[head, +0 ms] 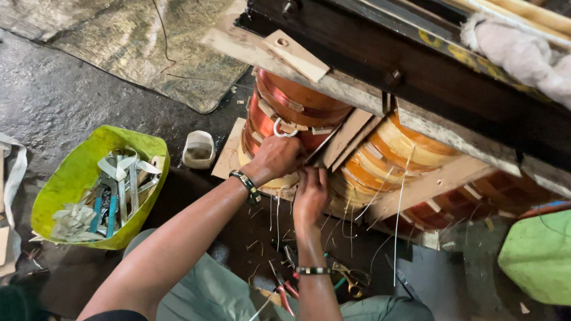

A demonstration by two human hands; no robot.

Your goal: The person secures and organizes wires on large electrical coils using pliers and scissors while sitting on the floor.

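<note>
A large transformer lies in front of me, with copper-coloured coils (pixel 287 103) wound in orange and yellow bands under a dark wooden frame (pixel 390 56). My left hand (pixel 275 157) presses on the lower part of the left coil, fingers curled against it. My right hand (pixel 311 192) is just to its right, fingertips pinching at the gap between two coils beside a thin wooden spacer strip (pixel 343 138). What the fingers hold is hidden. Thin white threads hang down from the coils.
A lime-green basin (pixel 76 172) with white tape strips and metal tools sits on the left floor. A small white cup (pixel 199 150) stands near the coil. Pliers with red handles (pixel 284 290) and scissors (pixel 351 277) lie by my knees. A green object (pixel 545 255) is at right.
</note>
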